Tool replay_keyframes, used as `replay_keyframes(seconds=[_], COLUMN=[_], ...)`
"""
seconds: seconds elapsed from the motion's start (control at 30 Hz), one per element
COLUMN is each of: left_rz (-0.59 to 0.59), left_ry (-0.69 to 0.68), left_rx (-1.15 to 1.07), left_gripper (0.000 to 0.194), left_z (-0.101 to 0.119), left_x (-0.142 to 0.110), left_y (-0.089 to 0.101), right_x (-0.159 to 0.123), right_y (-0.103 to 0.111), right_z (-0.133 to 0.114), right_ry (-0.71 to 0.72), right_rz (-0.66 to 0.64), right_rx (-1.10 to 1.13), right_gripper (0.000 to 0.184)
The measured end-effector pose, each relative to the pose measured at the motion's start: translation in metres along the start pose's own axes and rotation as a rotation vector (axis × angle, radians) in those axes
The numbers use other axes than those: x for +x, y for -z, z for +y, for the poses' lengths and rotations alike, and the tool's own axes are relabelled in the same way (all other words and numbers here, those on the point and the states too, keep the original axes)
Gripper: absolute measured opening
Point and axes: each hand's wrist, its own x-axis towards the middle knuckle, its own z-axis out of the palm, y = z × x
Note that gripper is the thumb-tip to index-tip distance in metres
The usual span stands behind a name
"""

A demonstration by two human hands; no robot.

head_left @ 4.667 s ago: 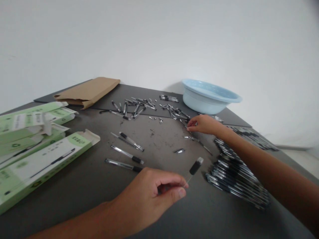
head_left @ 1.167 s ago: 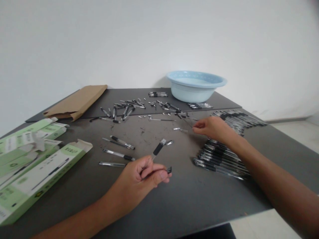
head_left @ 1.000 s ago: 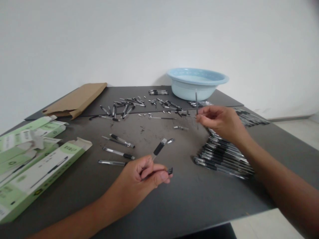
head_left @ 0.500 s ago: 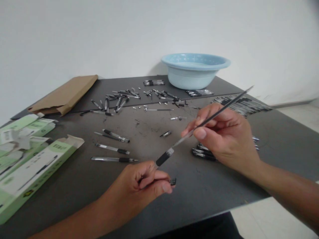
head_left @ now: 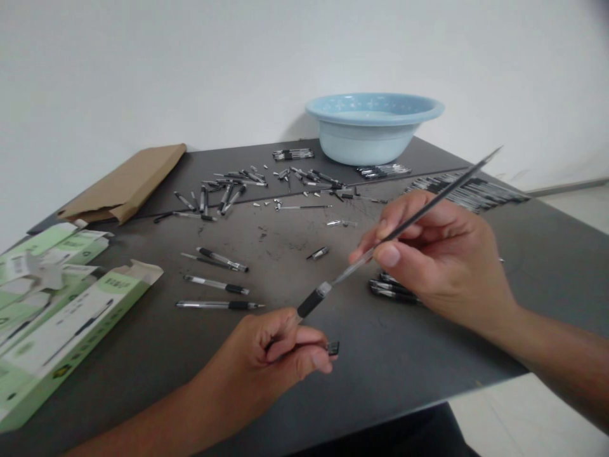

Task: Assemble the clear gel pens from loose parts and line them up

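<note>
My left hand (head_left: 280, 355) is closed around a clear pen barrel (head_left: 311, 303) with a black rubber grip, which points up and to the right. A small dark piece, perhaps a pen cap (head_left: 333, 348), sticks out past the left thumb. Pinched in my right hand (head_left: 438, 254) is a long pen refill (head_left: 435, 198), dark toward its upper end and clear toward its lower one. The refill's lower end is at the barrel's mouth; whether it is inside I cannot tell. Below the right hand lies a group of pens (head_left: 392, 291), partly hidden by it.
Several pens and pen parts (head_left: 216, 306) lie left of centre, with more loose parts (head_left: 228, 190) behind. A blue basin (head_left: 366, 143) stands at the back. Refills (head_left: 476, 193) lie in a row at right. Green-white boxes (head_left: 80, 336) and a brown paper envelope (head_left: 128, 178) are at left.
The right hand and the refill have shifted slightly right, and the refill's far tip sits a little higher. The left hand keeps its hold on the barrel. The camera view has moved slightly.
</note>
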Motion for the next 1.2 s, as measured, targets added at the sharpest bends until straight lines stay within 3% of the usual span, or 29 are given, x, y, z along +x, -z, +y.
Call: replay_keyframes(seconds=[0.6, 1.03, 1.2], left_rz=[-0.049, -0.034, 0.001], left_ry=[0.009, 0.013, -0.001], left_rx=[-0.082, -0.12, -0.051], left_gripper=[0.037, 0.035, 0.029], left_z=[0.005, 0.008, 0.005], left_x=[0.002, 0.002, 0.001], left_y=[-0.001, -0.002, 0.002], right_x=[0.002, -0.006, -0.002], right_y=[-0.006, -0.011, -0.005], right_z=[-0.002, 0.012, 0.009], right_ry=[-0.035, -0.123, -0.14], right_rz=[0.025, -0.18, -0.174], right_rx=[0.09, -0.042, -0.007], right_gripper=[0.025, 0.01, 0.028])
